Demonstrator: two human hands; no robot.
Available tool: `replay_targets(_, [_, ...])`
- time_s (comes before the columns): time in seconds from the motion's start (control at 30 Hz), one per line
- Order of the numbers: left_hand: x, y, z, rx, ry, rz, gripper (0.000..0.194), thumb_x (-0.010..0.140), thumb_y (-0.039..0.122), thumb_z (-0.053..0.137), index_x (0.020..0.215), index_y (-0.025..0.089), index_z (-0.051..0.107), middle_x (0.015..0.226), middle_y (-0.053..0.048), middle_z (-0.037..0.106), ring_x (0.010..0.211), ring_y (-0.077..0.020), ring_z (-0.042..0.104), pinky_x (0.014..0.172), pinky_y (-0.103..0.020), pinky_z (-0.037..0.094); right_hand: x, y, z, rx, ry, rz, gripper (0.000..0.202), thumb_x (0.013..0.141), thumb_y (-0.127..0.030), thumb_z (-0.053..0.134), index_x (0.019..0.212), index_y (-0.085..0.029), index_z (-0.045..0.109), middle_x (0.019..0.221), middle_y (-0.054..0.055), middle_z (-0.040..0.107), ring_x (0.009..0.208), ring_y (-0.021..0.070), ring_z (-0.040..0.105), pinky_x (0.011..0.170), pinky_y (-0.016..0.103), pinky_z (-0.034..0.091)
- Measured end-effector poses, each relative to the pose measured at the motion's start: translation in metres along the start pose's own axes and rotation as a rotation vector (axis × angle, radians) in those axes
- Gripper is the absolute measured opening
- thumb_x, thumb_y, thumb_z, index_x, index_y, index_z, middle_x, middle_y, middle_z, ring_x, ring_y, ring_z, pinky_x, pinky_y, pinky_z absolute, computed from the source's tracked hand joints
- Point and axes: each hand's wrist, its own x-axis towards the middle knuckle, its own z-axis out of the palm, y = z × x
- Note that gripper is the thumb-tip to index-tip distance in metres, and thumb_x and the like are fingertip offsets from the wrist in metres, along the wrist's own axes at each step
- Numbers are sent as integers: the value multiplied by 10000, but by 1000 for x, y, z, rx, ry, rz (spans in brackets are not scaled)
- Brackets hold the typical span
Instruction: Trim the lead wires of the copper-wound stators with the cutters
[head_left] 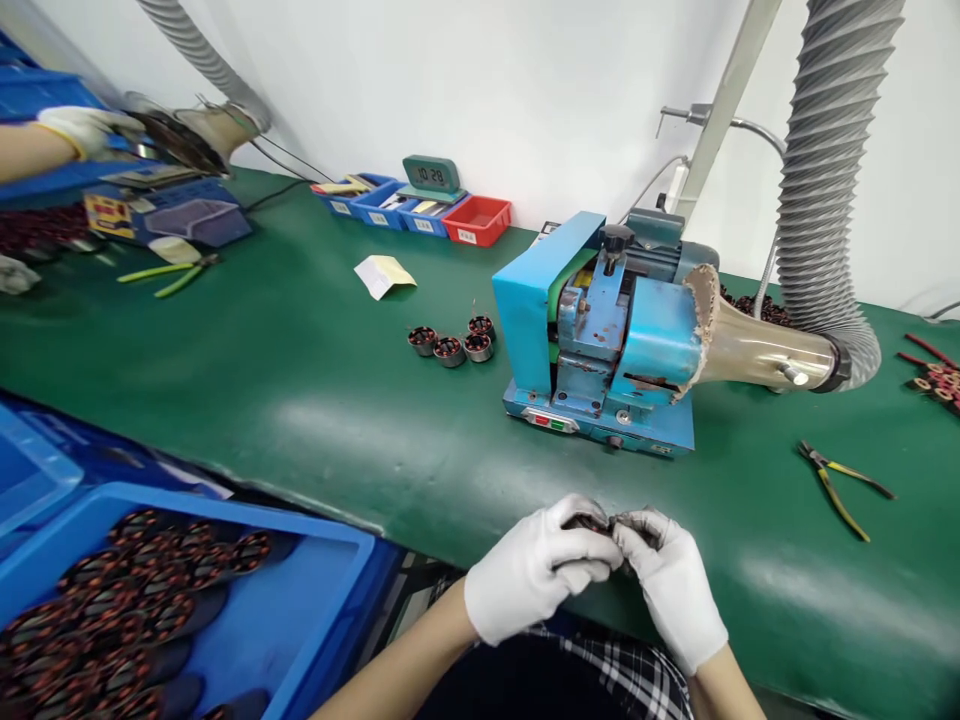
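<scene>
white-gloved, the left hand (534, 572) and right hand (670, 585) meet at the near edge of the green table (300, 380), fingers curled shut together around a small dark coil part (600, 522) (mostly hidden between them). just beyond stands a blue machine (600, 340); four wound stators (452, 343) sit left of it, yellow-handled pliers (844, 480) to its right.

Green desk clock (430, 176) by the wall — display reads 10:28; bin labels too small to read.
</scene>
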Motion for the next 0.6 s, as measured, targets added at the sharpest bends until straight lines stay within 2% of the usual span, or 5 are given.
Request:
replay_targets(0.1, [-5,-16,18,237,150,7,386,801,70,458,1154,222,494,1123,-92,514,1024,-210,525,864,-354,473,8,11,2,190,-189,158,355,669,-517,609,658,-166,553,522,-28,465,476,100,367,488,252,306])
replay_targets(0.2, [-8,-33,28,238,212,-30,335,762,135,572,1082,215,518,1091,-77,558,1087,-232,501,913,-381,439,18,16,-2,166,-291,202,352,668,-499,627,628,-159,543,502,-29,452,455,95,361,473,247,296])
replay_targets(0.33, [-4,-43,24,204,124,-146,493,572,295,805,992,233,555,1043,-36,614,1154,-280,458,964,-421,388,29,5,-13,-514,-355,-207,192,821,-277,508,782,-162,658,707,44,546,595,140,469,565,266,361])
replay_targets(0.43, [0,-45,16,235,84,-120,555,509,318,848,982,239,569,1045,-25,626,1139,-269,470,986,-414,359,36,-6,-29,-1116,-491,-496,278,851,-136,405,883,-195,675,806,72,570,628,156,511,594,273,390])
replay_targets(0.6, [0,-46,7,303,60,-106,552,516,331,836,988,236,565,1047,-27,618,1116,-250,482,983,-403,365,55,5,-97,-1156,-459,-494,310,871,-199,383,927,-201,688,850,80,650,809,196,586,758,294,456])
